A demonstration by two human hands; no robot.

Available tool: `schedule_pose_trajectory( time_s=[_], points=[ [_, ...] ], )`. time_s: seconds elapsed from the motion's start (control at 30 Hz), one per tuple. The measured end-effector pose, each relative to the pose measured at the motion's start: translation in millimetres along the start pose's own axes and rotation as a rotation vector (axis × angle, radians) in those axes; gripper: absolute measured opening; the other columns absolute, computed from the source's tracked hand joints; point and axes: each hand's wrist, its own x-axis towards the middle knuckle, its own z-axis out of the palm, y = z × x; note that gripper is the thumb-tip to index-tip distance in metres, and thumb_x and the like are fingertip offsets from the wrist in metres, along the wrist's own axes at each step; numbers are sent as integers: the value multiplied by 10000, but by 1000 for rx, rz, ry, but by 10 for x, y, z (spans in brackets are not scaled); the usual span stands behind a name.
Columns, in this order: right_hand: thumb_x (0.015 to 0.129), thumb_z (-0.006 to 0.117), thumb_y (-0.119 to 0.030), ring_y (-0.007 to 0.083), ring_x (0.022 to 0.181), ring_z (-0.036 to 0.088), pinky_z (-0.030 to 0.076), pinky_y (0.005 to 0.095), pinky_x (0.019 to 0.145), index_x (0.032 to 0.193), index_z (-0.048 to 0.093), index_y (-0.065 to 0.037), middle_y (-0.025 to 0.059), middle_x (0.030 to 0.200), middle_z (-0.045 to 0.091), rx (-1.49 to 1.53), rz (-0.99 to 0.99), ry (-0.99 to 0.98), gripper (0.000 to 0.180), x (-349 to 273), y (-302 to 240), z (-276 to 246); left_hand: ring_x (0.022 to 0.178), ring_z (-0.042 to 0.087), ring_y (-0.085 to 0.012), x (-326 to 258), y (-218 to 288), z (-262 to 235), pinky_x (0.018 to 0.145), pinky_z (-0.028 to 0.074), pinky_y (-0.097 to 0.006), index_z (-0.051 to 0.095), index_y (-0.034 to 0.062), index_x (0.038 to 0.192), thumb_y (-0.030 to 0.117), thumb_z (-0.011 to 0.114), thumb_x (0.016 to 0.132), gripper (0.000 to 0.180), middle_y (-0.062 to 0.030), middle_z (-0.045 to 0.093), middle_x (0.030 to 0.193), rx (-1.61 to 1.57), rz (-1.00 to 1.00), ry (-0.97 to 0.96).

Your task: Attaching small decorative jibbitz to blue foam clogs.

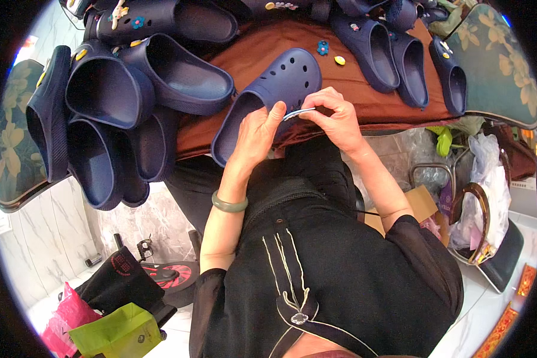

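A dark blue clog (292, 71) lies tilted at the near edge of the brown cloth, its holed toe pointing away. My left hand (253, 137) is closed round its right side, thumb up. Beside that thumb, my right hand (334, 116) pinches a thin, pale blue and white charm (297, 113) between thumb and fingers, seen edge-on. The charm sits against the clog's side; whether it is fastened there I cannot tell. Beyond the toe lie a blue flower charm (323, 48) and a yellow and white oval charm (339, 60).
Several dark blue clogs (104, 89) are piled at the left; more clogs (373, 53) stand at the far right. Brown cloth (238, 51) covers the table. At the lower right is a bag (486, 191) of clear plastic, at the lower left a green bag (119, 334).
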Motion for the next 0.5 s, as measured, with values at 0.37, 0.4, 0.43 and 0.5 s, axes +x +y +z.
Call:
schedule_pose_trajectory(
  time_s=[0.37,0.4,0.43,0.5],
  points=[
    [696,749,-172,209,847,519,348,368,833,718,630,-113,22,753,598,-447,-110,-63,134,239,-244,-71,894,666,-317,-40,250,-18,755,498,-394,566,-42,1071,377,638,857,476,-240,650,883,-15,175,22],
    [677,738,-162,229,856,521,351,377,819,703,610,-115,33,749,589,-462,-156,-59,139,223,-223,-60,927,649,-361,-33,123,19,754,502,-414,570,-32,1086,346,644,856,449,-248,647,953,67,115,3],
    [669,735,-154,237,856,520,351,382,823,701,605,-115,31,755,590,-482,-169,-57,139,223,-206,-19,937,624,-399,-40,100,41,750,502,-428,571,-18,1080,317,623,871,398,-250,643,951,3,250,45],
    [654,730,-137,258,902,512,350,397,850,737,594,-112,45,838,592,-529,-175,-59,161,238,-192,3,918,615,-415,-48,115,36,736,498,-441,573,-10,1061,288,606,881,350,-252,635,929,87,223,42]
  ],
)
